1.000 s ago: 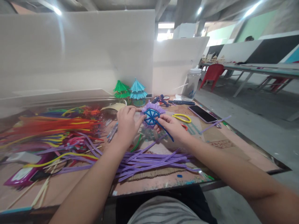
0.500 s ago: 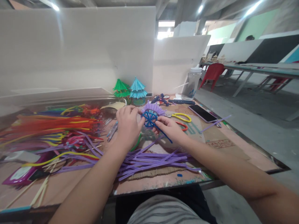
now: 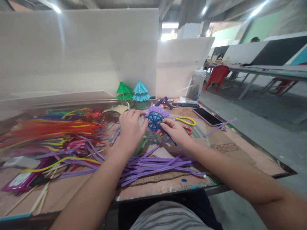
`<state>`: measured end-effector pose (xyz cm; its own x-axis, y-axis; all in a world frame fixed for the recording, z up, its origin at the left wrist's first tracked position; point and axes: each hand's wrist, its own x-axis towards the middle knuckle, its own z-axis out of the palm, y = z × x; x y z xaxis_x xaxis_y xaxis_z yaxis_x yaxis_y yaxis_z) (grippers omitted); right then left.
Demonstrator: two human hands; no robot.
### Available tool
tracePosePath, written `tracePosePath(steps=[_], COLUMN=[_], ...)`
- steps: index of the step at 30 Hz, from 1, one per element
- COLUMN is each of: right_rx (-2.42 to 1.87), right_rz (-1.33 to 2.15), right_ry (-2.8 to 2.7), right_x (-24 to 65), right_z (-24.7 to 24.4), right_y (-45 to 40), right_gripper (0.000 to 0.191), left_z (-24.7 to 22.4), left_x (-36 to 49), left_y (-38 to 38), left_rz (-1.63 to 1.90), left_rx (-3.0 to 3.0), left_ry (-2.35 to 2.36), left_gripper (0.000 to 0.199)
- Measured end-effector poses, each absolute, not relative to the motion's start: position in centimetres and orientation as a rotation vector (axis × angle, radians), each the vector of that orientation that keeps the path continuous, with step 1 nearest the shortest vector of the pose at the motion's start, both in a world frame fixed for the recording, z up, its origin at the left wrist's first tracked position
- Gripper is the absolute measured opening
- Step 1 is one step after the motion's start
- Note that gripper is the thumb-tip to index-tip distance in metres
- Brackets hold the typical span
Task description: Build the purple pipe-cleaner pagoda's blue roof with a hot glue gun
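Note:
Between my hands, above the table, is a small craft piece with a blue spoked wheel of pipe cleaner (image 3: 154, 121) and a purple fringe (image 3: 158, 110) around its far side. My left hand (image 3: 132, 127) grips its left edge between thumb and fingers. At the lower right of the wheel, my right hand (image 3: 173, 129) pinches the blue pipe cleaner, whose free end (image 3: 172, 139) sticks out below the fingers. A pile of purple pipe cleaners (image 3: 158, 166) lies under my hands on cardboard.
Yellow-and-red-handled scissors (image 3: 185, 120), a phone (image 3: 207, 117) and a water bottle (image 3: 196, 85) lie or stand to the right. Green (image 3: 124, 91) and light blue (image 3: 141, 92) tiered roof models stand at the back. Bundles of coloured pipe cleaners (image 3: 55, 127) cover the left.
Both hands keep their hold on the craft piece with barely any movement. The view has shifted very slightly.

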<state>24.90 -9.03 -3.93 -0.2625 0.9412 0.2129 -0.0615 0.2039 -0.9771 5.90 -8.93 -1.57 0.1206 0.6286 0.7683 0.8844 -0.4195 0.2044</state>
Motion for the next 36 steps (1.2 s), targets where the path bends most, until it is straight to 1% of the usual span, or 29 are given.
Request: tracePosePath(steps=[4, 10, 15, 19, 23, 28, 33, 34, 36], right_rx=[-0.884, -0.868, -0.887, -0.898, -0.894, -0.875, -0.870, -0.869, -0.869], right_rz=[1.264, 1.368, 1.472, 1.503, 1.514, 1.515, 1.495, 1.492, 1.488], right_ry=[-1.448, -1.405, -1.375, -1.365, -1.349, -1.357, -1.376, -1.381, -1.394], right_x=[25.0, 26.6, 27.8, 27.7, 27.4, 27.4, 27.4, 27.4, 27.3], right_z=[-3.8, -2.6, -1.4, -1.3, -1.7, -2.0, -1.9, -1.9, -1.9], right_y=[-8.9, -8.1, -7.6, -7.6, -7.5, -7.5, -7.7, -7.8, -7.8], right_gripper=[0.029, 0.034, 0.035, 0.038, 0.041, 0.043, 0.042, 0.042, 0.042], left_z=[-1.5, -1.6, -1.8, -1.8, -1.8, -1.9, -1.7, -1.6, -1.5], left_x=[5.4, 4.9, 5.2, 5.2, 5.2, 5.4, 5.1, 5.0, 4.7], left_y=[-8.5, -7.6, -7.3, -7.3, -7.5, -7.6, -7.2, -7.2, -7.2], left_rz=[-1.200, -1.339, -1.471, -1.539, -1.517, -1.459, -1.555, -1.537, -1.432], left_rx=[-2.088, -2.184, -2.355, -2.366, -2.337, -2.366, -2.487, -2.533, -2.615], left_ry=[-1.493, -1.530, -1.516, -1.520, -1.520, -1.461, -1.387, -1.375, -1.348], left_gripper=[0.014, 0.020, 0.014, 0.011, 0.013, 0.026, 0.015, 0.017, 0.026])
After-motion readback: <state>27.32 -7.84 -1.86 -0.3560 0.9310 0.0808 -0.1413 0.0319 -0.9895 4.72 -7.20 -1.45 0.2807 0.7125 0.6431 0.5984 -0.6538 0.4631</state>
